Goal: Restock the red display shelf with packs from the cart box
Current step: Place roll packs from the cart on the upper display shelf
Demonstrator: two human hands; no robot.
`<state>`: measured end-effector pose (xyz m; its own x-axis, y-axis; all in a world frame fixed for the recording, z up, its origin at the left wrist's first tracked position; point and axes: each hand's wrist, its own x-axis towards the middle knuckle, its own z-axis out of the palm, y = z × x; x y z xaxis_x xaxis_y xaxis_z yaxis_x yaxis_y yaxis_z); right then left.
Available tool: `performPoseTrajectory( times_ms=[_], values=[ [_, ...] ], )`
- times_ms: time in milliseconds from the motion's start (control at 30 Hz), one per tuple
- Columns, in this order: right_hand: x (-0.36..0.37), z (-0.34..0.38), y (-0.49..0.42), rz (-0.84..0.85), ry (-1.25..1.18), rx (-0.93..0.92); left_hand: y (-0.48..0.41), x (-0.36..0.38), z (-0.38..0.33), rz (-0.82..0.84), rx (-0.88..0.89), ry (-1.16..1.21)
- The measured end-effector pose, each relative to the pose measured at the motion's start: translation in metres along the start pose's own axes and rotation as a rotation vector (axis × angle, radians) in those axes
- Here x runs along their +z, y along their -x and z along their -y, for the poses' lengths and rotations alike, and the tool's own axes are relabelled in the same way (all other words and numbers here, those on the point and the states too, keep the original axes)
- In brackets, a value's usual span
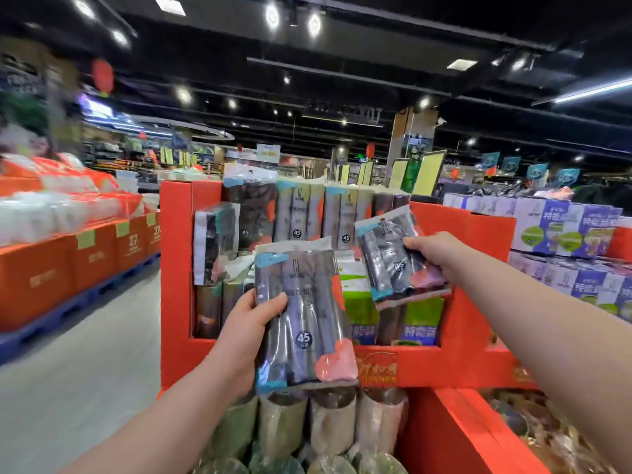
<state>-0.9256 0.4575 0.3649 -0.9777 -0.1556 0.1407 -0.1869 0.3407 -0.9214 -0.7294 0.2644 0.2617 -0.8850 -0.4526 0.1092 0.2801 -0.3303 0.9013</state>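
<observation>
Item: two packs of dark rolls, one in each hand, in front of the red display shelf (176,268).

Left hand (251,323) grips the near pack (304,319) by its left edge, thumb on the front, pack upright. Right hand (434,249) pinches the far pack (396,258) by its right side, tilted, over the shelf's open middle. Best placed upright, label outward, far pack first, in line with the back row (307,210). Shelf contents: like packs standing at the back, one leaning pack (215,241) near the left wall, green-and-purple cartons (362,302) low in the middle. Supply packs (328,422) stand upright below the hands; box walls not visible.
</observation>
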Motion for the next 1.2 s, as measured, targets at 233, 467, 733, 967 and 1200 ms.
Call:
performPoseTrajectory(
  times_ms=[233, 467, 733, 967, 1200],
  values=[
    [0.008, -0.008, -0.044, 0.000, 0.816, -0.227, -0.014, 0.007, -0.005, -0.076, 0.044, 0.006],
    [0.007, -0.012, -0.015, 0.707, 1.010, -0.506, -0.029, 0.026, -0.001, -0.097, 0.055, -0.032],
    [0.008, -0.035, -0.037, 0.460, 1.198, -0.553, -0.050, 0.047, -0.001, -0.070, 0.075, -0.098],
    [-0.001, -0.043, -0.037, 0.389, 1.183, -0.575, -0.082, 0.072, -0.007, -0.146, 0.104, -0.192],
    [-0.006, -0.054, -0.028, 0.367, 1.260, -0.654, -0.135, 0.099, -0.013, -0.071, 0.054, -0.427]
  ],
)
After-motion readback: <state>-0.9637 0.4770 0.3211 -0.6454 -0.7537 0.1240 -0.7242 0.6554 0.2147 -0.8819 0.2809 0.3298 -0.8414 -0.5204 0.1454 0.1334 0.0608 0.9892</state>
